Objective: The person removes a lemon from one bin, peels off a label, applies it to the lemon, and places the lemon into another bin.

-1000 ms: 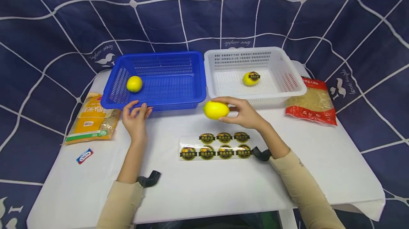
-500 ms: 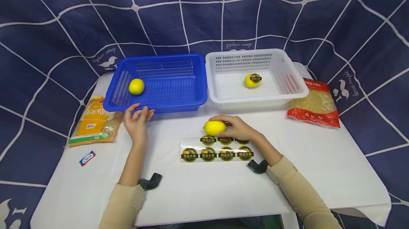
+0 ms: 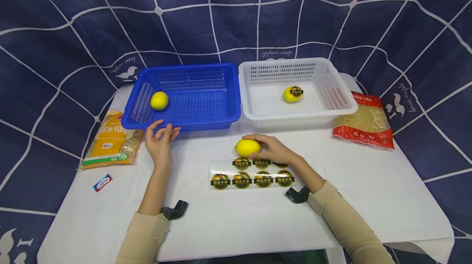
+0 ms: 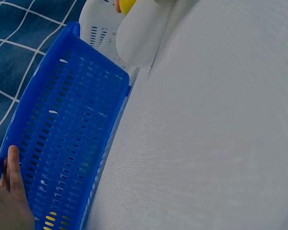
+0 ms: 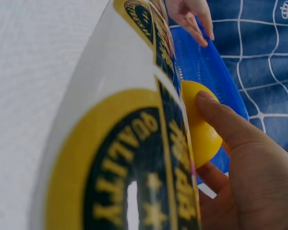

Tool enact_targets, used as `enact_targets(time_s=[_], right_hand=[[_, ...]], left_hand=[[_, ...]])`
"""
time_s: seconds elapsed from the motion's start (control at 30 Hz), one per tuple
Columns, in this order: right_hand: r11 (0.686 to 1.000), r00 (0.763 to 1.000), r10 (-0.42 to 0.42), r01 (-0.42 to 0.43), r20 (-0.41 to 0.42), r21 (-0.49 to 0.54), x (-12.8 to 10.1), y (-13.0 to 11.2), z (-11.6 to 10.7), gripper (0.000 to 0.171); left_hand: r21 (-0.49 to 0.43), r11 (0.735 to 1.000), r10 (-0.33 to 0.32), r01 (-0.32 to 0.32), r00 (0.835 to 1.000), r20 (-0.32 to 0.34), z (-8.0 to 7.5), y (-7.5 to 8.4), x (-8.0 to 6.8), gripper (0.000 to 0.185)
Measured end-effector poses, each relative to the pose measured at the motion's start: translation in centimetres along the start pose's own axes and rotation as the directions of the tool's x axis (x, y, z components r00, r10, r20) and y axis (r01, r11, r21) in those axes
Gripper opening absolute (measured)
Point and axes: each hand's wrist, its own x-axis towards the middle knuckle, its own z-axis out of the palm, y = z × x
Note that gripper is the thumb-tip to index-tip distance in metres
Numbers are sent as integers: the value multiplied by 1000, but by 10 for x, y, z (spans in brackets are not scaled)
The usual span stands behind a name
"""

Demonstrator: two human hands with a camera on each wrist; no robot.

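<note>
I'm seeing the sticker sheet [image 3: 252, 173] lying nearest me; my right hand [image 3: 273, 149] is curling its fingers round a lemon [image 3: 248, 148] at the sheet's far edge. My left hand [image 3: 160, 140], fingers loosely straight, is touching the blue basket [image 3: 191, 124] beyond.

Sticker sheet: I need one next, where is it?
Head view: the sticker sheet lies mid-table, just in front of the lemon held by the right hand.
</note>
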Motion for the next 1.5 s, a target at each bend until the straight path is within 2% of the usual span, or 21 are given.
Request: enact_targets(time_s=[0.1,0.27,0.4,0.57,0.73,1.13,1.33,1.5], right_hand=[[1000,1000,3,-3,4,3,0,13,2,55],[1000,1000,2,-2,-3,13,-1,15,2,56],[1000,1000,-4,4,-14,6,0,9,3,57],[999,999,-30,30,-18,11,0,-13,-1,56],[1000,1000,-15,15,-17,-4,0,-25,-5,55],[999,999,26,-26,22,-26,-1,-27,-7,54],[999,999,47,-47,16,-6,-1,-30,-7,56],[998,998,60,-60,10,7,-1,-22,-4,57]], left_hand=[[-4,1000,-6,6,1000,4,-1,-1,0,33],[4,1000,-11,11,1000,8,-2,-2,0,33],[23,1000,-7,7,1000,7,-2,-2,0,34],[38,999,0,0,1000,8,-4,-2,1,34],[34,999,10,-11,1000,13,-4,-2,1,34],[42,999,11,-11,1000,9,-2,0,-1,33],[49,999,20,-22,999,28,-2,0,-1,32],[42,999,17,-18,999,27,-3,0,-2,32]])
